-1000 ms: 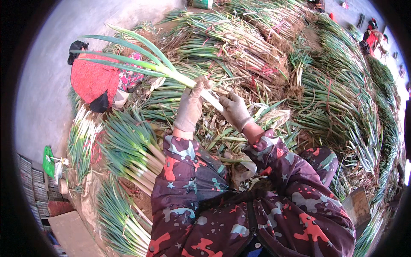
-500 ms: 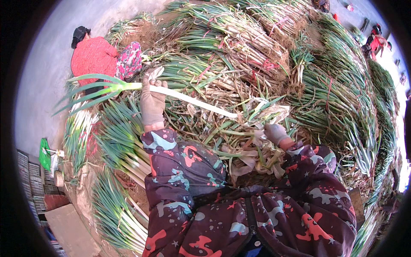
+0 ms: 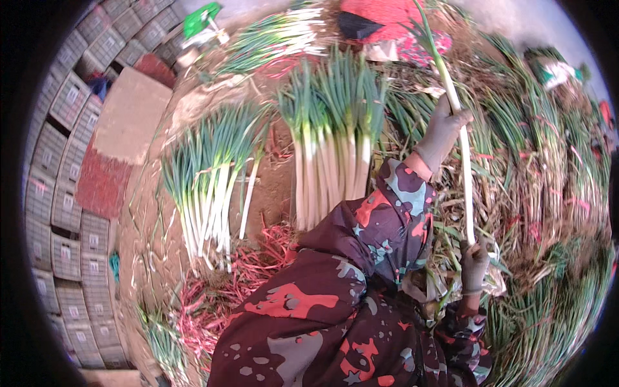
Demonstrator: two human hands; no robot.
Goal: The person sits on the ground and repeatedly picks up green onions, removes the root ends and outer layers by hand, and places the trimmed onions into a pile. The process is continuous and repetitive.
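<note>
Long green onion (image 3: 463, 161) held upright between two gloved hands, over the loose pile (image 3: 548, 193).

I judge it light, limp in the leaf, firm in the white shank: left hand (image 3: 443, 132) curls around mid-stalk, right hand (image 3: 474, 261) pinches the root end; trimmed bundles (image 3: 332, 142) lie just beside.

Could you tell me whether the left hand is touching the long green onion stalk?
Touching. The head view shows the gloved left hand wrapped around the green onion stalk, while the right hand grips its lower end.
</note>
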